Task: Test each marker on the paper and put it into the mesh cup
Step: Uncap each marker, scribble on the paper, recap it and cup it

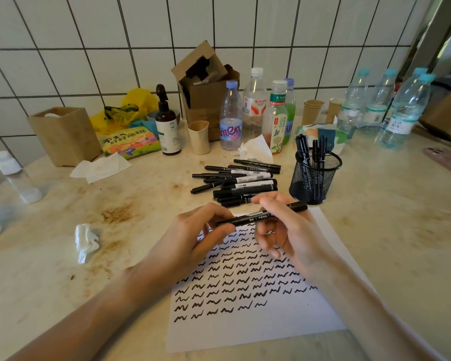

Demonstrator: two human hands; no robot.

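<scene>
A black marker (248,219) lies level between both my hands, just above the top of the white paper (284,316). My left hand (193,238) pinches its left end. My right hand (284,230) grips its barrel, and the marker's right end sticks out past my fingers. Rows of black squiggles cover most of the paper. A pile of several black markers (240,178) lies on the counter behind my hands. The black mesh cup (314,178) stands to the right of the pile with several markers upright in it.
A crumpled tissue (86,242) lies left of the paper. Along the tiled wall stand plastic bottles (231,118), a pump bottle (167,126), cardboard boxes (206,89), paper cups (313,110) and a snack bag (130,142). A pink phone (448,161) lies at the far right.
</scene>
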